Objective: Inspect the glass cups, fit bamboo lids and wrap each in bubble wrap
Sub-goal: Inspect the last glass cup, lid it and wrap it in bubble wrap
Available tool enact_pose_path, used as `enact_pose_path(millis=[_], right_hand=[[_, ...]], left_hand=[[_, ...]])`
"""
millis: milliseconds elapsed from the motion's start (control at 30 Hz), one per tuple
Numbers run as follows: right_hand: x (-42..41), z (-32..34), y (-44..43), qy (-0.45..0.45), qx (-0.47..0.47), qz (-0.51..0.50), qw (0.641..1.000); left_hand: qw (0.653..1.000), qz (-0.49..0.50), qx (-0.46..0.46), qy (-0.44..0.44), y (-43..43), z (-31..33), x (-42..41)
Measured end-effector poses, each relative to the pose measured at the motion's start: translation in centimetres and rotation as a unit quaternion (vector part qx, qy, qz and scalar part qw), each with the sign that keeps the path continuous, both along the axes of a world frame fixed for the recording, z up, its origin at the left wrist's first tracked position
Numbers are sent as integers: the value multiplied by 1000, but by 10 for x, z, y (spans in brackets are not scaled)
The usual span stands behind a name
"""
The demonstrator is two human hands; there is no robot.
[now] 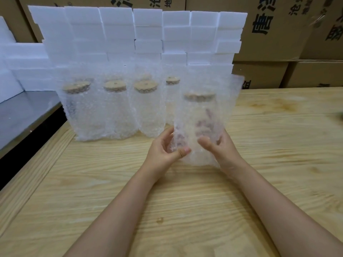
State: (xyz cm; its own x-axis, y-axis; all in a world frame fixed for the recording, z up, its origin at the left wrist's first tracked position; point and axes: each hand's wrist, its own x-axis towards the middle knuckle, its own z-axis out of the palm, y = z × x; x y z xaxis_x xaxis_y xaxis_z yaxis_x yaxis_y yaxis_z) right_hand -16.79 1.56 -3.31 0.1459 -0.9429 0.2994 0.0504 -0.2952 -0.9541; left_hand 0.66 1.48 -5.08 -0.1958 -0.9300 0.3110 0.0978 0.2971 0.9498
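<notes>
Matt grained wooden table (259, 127), translucent dimpled bubble wrap (204, 117), pale bamboo lids (115, 86), matt white foam blocks (148, 17).

On the surface (185, 201), the wrapped cup (199, 115) sits at centre between the left hand (163, 149) at its 8 o'clock and the right hand (220, 147) at its 4 o'clock. A row of wrapped cups (118, 112) stands at 10 o'clock, with more behind them. The foam blocks (141, 30) are stacked behind the row at 12 o'clock, cardboard boxes (278, 34) behind those toward 2 o'clock. A lower bench (24, 115) lies beside the surface at 9 o'clock
</notes>
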Motion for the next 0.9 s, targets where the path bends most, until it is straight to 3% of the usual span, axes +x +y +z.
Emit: enact_pose_path(millis=[100, 267, 400, 567, 733, 900], right_hand=[[4, -5, 0, 58, -36, -31, 997], [7, -18, -4, 55, -42, -87, 994], [12, -25, -15, 35, -27, -142, 989], [27, -24, -42, 47, -26, -204, 978], [48, -25, -77, 68, -26, -201, 977], [67, -26, -103, 69, -20, -213, 974]], left_hand=[[999, -11, -8, -34, 0, -3, 3], [996, -4, 24, -87, 1, -3, 3], [978, 127, -28, -162, 4, -3, 3], [939, 327, -76, -80, 3, -2, 7], [927, 371, -41, -10, -4, -4, 9], [932, 363, -25, 6, -7, -4, 8]])
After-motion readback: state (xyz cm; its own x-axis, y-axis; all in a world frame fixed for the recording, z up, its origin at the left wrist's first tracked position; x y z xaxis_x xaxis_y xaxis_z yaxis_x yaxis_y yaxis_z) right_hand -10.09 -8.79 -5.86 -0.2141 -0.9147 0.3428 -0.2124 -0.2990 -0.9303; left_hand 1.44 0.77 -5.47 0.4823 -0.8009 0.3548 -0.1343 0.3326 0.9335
